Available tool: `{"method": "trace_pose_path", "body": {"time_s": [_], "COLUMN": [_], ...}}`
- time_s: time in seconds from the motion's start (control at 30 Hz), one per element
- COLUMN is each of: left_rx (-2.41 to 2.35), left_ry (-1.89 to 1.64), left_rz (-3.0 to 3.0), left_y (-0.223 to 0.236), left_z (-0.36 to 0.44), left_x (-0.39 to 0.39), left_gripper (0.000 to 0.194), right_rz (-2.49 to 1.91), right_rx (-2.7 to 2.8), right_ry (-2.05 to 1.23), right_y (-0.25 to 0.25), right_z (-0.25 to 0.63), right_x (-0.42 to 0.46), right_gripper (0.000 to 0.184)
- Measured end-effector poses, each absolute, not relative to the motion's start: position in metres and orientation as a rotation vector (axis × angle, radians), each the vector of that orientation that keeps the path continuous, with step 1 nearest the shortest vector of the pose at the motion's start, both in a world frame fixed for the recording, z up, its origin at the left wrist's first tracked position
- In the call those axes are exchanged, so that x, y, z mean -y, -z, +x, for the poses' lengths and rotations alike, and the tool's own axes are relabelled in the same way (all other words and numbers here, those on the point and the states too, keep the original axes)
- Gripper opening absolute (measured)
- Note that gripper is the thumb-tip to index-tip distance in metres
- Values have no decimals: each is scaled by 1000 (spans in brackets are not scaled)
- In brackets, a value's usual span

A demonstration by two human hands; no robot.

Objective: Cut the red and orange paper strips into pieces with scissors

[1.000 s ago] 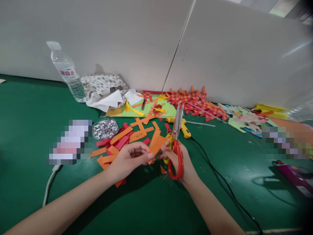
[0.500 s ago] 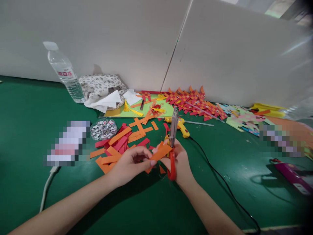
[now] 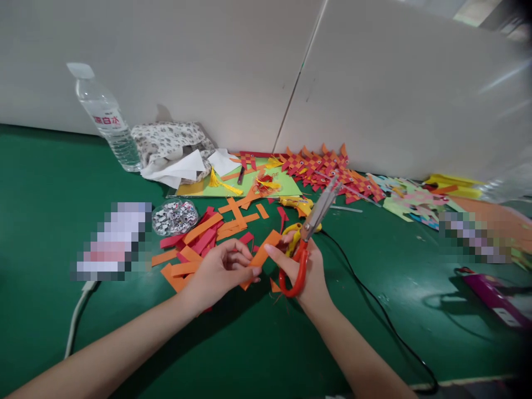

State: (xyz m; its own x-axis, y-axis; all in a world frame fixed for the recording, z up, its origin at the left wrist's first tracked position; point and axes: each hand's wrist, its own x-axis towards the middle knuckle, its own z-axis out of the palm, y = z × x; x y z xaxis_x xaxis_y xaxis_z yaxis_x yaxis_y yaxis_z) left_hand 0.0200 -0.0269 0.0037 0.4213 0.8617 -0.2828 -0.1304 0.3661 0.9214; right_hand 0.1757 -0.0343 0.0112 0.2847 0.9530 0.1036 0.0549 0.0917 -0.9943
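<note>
Pinched between the thumb and fingers of my left hand is an orange paper strip, tilted up to the right. My right hand is closed around scissors with one red and one yellow handle. Their blades point up and away to the right, slightly parted, with no paper between them. My right thumb rests near the strip's upper end. Beneath and left of my hands lies a loose heap of red and orange paper strips. A small orange scrap sits on the table below the strip.
A yellow glue gun with a black cord lies behind the scissors. Woven red-orange paper fish are piled by the wall. Leftward stand a water bottle, a patterned tissue pouch, a box of googly eyes and a blurred phone.
The scissors have swung from nearly upright to leaning right. The orange strip has turned to a steeper angle in my left hand, its upper end moving away from the scissors.
</note>
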Motion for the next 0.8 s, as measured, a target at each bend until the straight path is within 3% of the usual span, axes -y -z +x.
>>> {"method": "trace_pose_path", "body": {"time_s": [0.8], "left_rx": [-817], "left_ry": [-791], "left_rz": [969], "left_y": [6], "left_z": [22], "left_x": [27], "left_gripper": [36], "right_rz": [-1239], "right_rx": [1004], "right_ry": [-905], "right_y": [-13], "right_z": [177], "right_x": [34], "right_gripper": [38]}}
